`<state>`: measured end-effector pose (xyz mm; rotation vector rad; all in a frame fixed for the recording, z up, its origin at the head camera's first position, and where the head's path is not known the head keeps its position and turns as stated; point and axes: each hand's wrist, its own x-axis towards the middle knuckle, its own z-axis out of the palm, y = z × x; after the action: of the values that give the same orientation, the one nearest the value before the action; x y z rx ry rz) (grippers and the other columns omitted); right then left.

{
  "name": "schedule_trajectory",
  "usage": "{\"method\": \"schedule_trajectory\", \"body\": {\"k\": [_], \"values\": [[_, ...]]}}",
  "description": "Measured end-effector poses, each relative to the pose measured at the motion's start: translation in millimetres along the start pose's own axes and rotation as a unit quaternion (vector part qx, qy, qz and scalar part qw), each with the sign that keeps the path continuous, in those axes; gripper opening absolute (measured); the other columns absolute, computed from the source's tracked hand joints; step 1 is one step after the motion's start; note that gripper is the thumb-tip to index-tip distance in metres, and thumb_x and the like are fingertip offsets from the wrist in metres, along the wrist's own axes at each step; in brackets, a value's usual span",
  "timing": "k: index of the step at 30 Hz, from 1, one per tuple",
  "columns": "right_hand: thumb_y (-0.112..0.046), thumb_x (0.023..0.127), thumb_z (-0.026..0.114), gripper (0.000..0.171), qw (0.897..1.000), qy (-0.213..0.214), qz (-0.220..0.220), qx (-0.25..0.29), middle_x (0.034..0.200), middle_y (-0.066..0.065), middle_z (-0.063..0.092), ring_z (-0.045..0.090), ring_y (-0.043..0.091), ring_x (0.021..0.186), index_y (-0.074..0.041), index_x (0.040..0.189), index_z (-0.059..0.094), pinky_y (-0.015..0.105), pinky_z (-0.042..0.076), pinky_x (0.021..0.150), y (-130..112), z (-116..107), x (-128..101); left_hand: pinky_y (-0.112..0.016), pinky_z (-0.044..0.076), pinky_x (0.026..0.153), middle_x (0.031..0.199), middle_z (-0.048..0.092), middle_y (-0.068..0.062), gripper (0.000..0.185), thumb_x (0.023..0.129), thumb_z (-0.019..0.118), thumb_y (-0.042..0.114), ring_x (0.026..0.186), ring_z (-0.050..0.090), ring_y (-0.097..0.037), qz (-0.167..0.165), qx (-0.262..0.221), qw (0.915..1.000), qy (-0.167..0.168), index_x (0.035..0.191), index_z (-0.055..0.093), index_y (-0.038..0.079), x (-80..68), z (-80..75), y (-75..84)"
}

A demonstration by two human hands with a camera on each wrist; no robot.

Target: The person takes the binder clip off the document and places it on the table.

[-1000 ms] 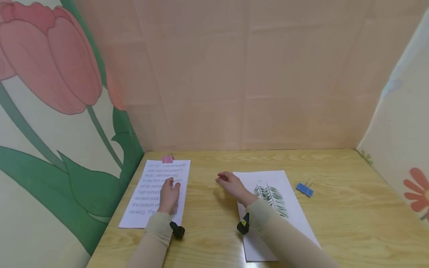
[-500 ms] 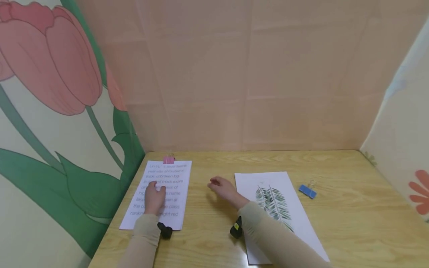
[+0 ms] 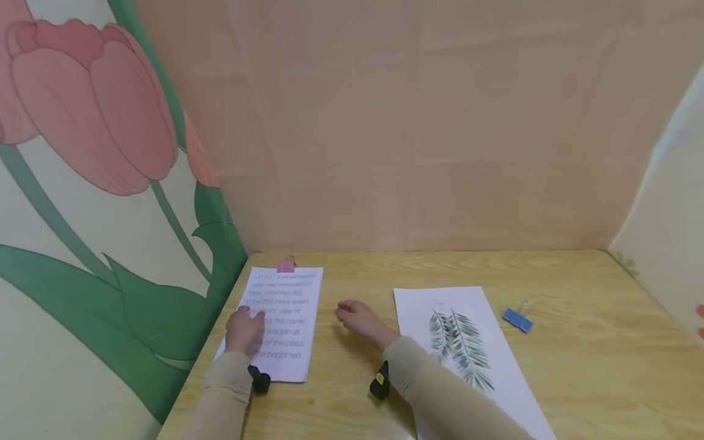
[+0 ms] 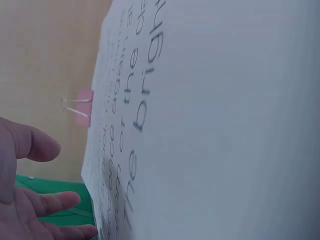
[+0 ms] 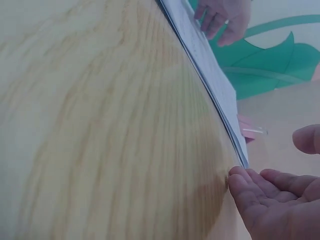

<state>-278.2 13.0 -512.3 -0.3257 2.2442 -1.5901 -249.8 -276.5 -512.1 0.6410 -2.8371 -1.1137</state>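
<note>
A stack of white sheets with printed text (image 3: pixel 288 324) lies at the table's left, held at its far edge by a pink binder clip (image 3: pixel 286 266). My left hand (image 3: pixel 243 327) rests with relaxed fingers on the stack's left edge. In the left wrist view the text sheet (image 4: pixel 210 120) fills the frame, with the pink clip (image 4: pixel 82 107) beyond and my left hand's fingers (image 4: pixel 35 200) straight beside it. My right hand (image 3: pixel 352 315) hovers low over bare wood, just right of the stack and holding nothing. In the right wrist view its fingertips (image 5: pixel 250 187) sit near the stack's edge (image 5: pixel 210 85).
A white sheet with a green leaf print (image 3: pixel 459 342) lies right of centre, under my right forearm. A blue binder clip (image 3: pixel 517 319) sits to its right. The wooden table (image 3: pixel 577 366) is boxed in by a tulip-painted panel (image 3: pixel 110 183) on the left and a plain wall behind.
My left hand has slid leftward across the text sheets to their left edge. My right hand has drifted left off the leaf sheet toward the clipped stack.
</note>
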Motion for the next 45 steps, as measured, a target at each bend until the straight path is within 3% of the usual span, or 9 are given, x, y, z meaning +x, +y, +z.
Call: {"method": "schedule_trajectory", "body": {"k": [13,22,28,37,45], "values": [[-0.013,0.105,0.055,0.051,0.994,-0.015,0.011,0.110,0.140,0.033,0.054,0.057,0.043,0.127,0.020,0.143,0.042,0.048,0.048,0.105,-1,16,5,-0.062,0.025,0.117,0.153,0.030,-0.040,0.068,0.104,0.044,0.025,0.142,0.030,-0.055,-0.024,-0.002,0.9989,-0.041,0.155,0.022,-0.014,3.9,-12.2,-4.2],[-0.007,0.103,0.054,0.054,0.986,-0.026,0.030,0.161,0.147,0.037,0.044,0.053,0.045,0.131,0.022,0.145,0.036,0.048,0.047,0.107,-7,19,2,-0.064,0.025,0.115,0.154,0.033,-0.037,0.069,0.102,0.048,0.026,0.141,0.030,-0.056,-0.010,0.031,0.9982,-0.050,0.156,0.025,-0.010,4.7,-7.8,-3.7],[-0.007,0.105,0.054,0.054,0.981,-0.034,0.036,0.185,0.148,0.038,0.043,0.052,0.045,0.132,0.023,0.145,0.035,0.049,0.046,0.108,-7,19,3,-0.064,0.028,0.114,0.154,0.034,-0.037,0.067,0.102,0.049,0.024,0.139,0.032,-0.056,0.008,0.030,0.9979,-0.058,0.155,0.027,-0.011,0.4,-5.8,1.9],[-0.003,0.104,0.054,0.051,0.975,-0.033,0.052,0.212,0.144,0.036,0.048,0.056,0.043,0.128,0.022,0.145,0.035,0.047,0.048,0.106,-6,18,0,-0.065,0.026,0.114,0.155,0.031,-0.035,0.066,0.103,0.047,0.026,0.140,0.030,-0.054,-0.016,0.001,0.9964,-0.083,0.157,0.025,-0.008,-3.9,-5.0,4.3],[-0.004,0.104,0.053,0.049,0.976,-0.034,0.057,0.209,0.139,0.033,0.053,0.059,0.041,0.124,0.021,0.145,0.038,0.047,0.049,0.103,-4,9,-2,-0.063,0.026,0.116,0.156,0.027,-0.036,0.067,0.105,0.045,0.028,0.142,0.029,-0.053,-0.027,-0.029,0.9942,-0.100,0.157,0.023,-0.007,-6.2,-5.6,9.5]]}}
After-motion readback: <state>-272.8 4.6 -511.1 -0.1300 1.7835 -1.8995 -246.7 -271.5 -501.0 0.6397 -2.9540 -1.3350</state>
